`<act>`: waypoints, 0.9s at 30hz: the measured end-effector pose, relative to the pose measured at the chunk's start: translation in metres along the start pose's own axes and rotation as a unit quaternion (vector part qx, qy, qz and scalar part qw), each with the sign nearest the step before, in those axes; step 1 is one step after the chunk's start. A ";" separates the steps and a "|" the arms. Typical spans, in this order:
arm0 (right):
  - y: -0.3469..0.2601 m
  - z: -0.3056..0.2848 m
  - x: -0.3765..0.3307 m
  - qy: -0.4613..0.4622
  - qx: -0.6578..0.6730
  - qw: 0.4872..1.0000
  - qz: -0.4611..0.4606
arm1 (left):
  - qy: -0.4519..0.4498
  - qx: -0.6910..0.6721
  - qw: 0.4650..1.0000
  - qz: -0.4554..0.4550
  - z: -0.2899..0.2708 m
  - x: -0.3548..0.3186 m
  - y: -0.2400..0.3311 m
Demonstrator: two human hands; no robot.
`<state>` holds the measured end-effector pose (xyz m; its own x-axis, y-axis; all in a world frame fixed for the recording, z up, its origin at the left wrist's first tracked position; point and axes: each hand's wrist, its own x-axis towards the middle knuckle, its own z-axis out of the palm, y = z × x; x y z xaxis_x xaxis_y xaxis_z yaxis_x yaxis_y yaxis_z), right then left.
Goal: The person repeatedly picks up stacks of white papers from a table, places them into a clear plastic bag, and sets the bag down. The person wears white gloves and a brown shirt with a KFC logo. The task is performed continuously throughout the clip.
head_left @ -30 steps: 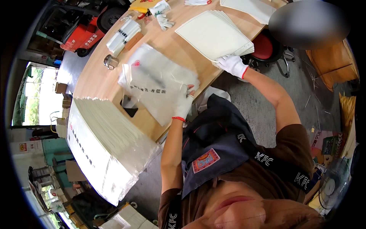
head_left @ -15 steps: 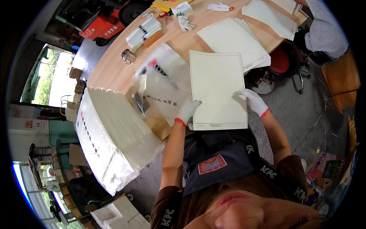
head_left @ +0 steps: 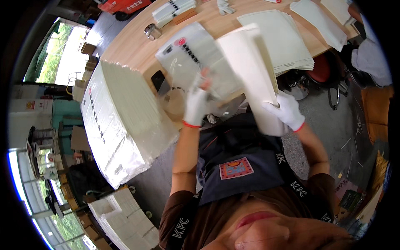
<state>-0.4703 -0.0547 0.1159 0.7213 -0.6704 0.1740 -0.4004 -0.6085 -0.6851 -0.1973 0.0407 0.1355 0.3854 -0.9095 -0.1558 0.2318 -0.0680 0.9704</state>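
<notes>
My right hand (head_left: 286, 111), in a white glove with a red cuff, is closed on the lower right edge of cream paper sheets (head_left: 246, 62). The sheets stand tilted and bend lengthwise. My left hand (head_left: 196, 102) is gloved too, with bare fingertips showing. Blurred by motion, those fingertips look pinched on the lower part of a clear printed plastic bag (head_left: 179, 54), which lies on the table (head_left: 129, 52). A black phone (head_left: 160, 82) lies left of my left hand.
A tall plastic-wrapped stack of sheets (head_left: 125, 121) stands at the left. Fanned paper piles (head_left: 275, 39) lie at the right, near another person's sleeve (head_left: 371, 58). A metal cup (head_left: 152, 31) and wrapped bundles (head_left: 173, 11) are at the back. A red-seated stool (head_left: 323, 68) stands beside the table.
My left hand has left the sheets and moved onto the bag. The sheets, flat toward me before, now tilt and bend in my right hand. The phone shows more plainly; the view has shifted.
</notes>
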 end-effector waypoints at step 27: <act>-0.024 0.134 0.049 -0.110 -0.274 0.953 -0.063 | -0.055 0.360 0.899 0.243 0.041 -0.015 -0.042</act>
<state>-0.3497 -0.0159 0.0462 0.8598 -0.5094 0.0363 -0.4950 -0.8487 -0.1861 -0.2499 0.0407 0.1044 0.1842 -0.9360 0.2999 -0.5943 0.1370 0.7925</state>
